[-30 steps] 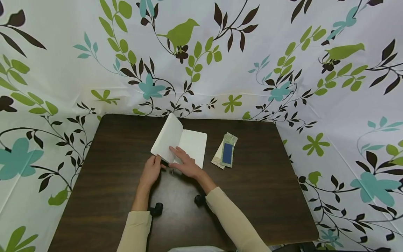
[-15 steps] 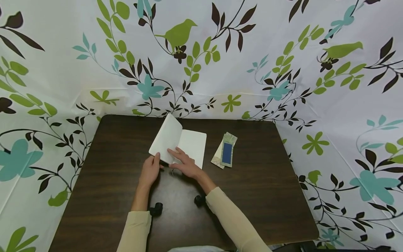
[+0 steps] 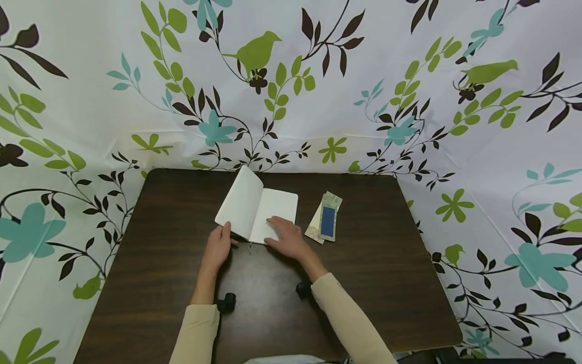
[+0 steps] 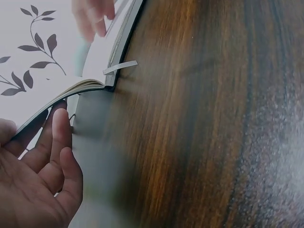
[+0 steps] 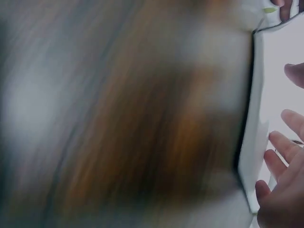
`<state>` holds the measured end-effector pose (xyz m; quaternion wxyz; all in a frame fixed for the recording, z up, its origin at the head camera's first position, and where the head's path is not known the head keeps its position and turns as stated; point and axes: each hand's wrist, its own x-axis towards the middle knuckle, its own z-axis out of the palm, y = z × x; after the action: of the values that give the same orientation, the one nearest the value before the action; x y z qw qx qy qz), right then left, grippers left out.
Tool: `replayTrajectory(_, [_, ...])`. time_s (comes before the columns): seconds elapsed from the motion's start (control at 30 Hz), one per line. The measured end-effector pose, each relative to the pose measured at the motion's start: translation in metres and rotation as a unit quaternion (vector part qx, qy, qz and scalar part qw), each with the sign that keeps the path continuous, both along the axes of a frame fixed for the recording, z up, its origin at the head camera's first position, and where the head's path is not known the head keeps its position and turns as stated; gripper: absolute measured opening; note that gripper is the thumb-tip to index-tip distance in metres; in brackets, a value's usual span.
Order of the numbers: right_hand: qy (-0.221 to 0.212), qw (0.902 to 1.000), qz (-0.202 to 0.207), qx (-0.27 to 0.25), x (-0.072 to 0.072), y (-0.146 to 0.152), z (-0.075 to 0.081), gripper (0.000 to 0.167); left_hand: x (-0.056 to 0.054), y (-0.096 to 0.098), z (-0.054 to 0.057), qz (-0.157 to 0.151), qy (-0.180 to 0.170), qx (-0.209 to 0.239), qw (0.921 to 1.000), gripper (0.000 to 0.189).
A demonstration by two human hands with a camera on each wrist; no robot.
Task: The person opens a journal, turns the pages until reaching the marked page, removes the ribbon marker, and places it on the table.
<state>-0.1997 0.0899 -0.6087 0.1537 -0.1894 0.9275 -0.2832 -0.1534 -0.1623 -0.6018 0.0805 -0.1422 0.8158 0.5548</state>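
Note:
An open notebook (image 3: 241,202) with blank white pages and a dark cover lies at the middle back of the table, its left half raised at a slant. My left hand (image 3: 218,247) grips the lower edge of that left half, thumb on the page and fingers beneath the cover, as the left wrist view shows. Over the right page is my right hand (image 3: 290,241), its fingers spread and loosely bent; whether they touch the paper I cannot tell. A thin ribbon (image 4: 121,67) sticks out at the bottom of the spine.
Right of the notebook, slim pale-green patterned pieces (image 3: 328,220) overlap, the top one bearing a blue rectangle. The dark wooden table (image 3: 386,283) meets a leaf-and-bird patterned cloth (image 3: 318,116) at its back and sides.
My right hand has moved right, from the middle of the notebook onto the right page. The left thumb has come up onto the left page, and the raised half has shifted slightly left.

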Motion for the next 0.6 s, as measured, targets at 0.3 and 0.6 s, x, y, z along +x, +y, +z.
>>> replayTrajectory(0.3, [0.055, 0.9943, 0.034, 0.085, 0.005, 0.024, -0.003, 0.069, -0.001, -0.003, -0.002, -0.003, 0.003, 0.010, 0.9999, 0.064])
replayTrajectory(0.6, [0.043, 0.9959, 0.050, 0.061, 0.004, 0.029, 0.000, 0.060, -0.003, -0.004, -0.004, -0.001, -0.003, 0.011, 0.9999, 0.063])
